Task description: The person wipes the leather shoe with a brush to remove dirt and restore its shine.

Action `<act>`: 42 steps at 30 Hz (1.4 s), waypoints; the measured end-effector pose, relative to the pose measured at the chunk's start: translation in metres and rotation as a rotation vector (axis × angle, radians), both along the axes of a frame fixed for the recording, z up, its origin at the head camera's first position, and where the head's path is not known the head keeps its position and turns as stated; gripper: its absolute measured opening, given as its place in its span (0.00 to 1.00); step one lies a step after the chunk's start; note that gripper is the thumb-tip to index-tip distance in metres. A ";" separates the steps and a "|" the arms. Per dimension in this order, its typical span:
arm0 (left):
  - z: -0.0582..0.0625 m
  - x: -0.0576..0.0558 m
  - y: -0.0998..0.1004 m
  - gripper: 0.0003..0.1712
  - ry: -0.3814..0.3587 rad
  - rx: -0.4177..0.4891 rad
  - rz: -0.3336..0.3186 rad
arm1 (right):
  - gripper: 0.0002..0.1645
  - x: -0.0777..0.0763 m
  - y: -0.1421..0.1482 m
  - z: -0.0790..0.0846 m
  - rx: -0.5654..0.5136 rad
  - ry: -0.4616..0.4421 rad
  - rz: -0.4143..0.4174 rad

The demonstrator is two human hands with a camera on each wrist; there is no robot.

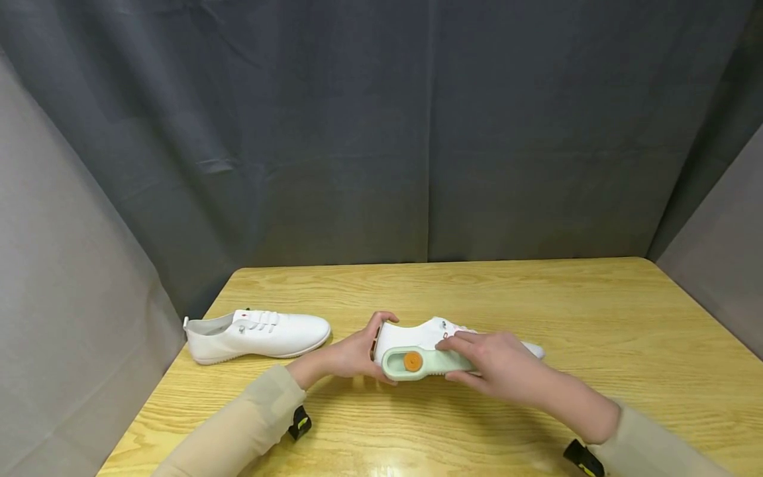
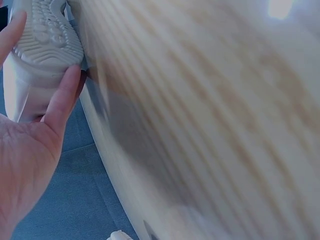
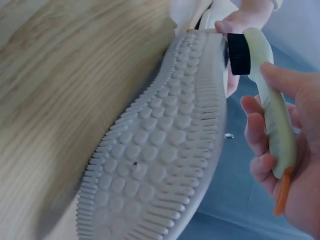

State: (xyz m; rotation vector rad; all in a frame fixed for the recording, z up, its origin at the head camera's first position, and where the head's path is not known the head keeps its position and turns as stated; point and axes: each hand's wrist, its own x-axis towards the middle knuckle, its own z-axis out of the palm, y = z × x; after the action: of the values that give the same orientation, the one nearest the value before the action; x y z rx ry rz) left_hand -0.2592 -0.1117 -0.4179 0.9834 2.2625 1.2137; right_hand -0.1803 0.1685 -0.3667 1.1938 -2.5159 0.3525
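Brushing, seemingly: white shoe [image 1: 406, 336] held over bench [image 1: 596, 324] | left hand [image 1: 357, 351]: gripping heel [image 2: 32, 85] | right hand [image 1: 507, 368]: wrapped round green brush [image 3: 277, 120] | bristles [image 3: 238, 54] beside heel, contact unclear: best use short, flat strokes, bracing heel against the push

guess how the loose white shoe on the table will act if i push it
The loose shoe would probably slide rather than tip, as it sits upright, long and low. It may drag a little if it has a knobbly tread like the held shoe. It's likely light for its size, being hollow and low-cut.
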 end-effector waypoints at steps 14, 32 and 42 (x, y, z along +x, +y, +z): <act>0.002 0.002 -0.001 0.53 0.004 -0.069 0.036 | 0.24 -0.015 0.019 0.015 -0.101 -0.025 -0.332; 0.001 0.000 0.000 0.53 -0.026 -0.028 0.017 | 0.22 0.005 0.022 0.008 -0.060 0.014 -0.060; 0.000 -0.001 -0.001 0.53 -0.003 -0.043 0.007 | 0.23 0.000 0.030 0.006 -0.028 -0.090 -0.180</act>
State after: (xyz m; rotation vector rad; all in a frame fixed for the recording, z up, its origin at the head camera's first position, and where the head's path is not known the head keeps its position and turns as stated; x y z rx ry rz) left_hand -0.2605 -0.1126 -0.4180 0.9579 2.2816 1.1632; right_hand -0.1800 0.1983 -0.3611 0.9514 -2.6614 0.4017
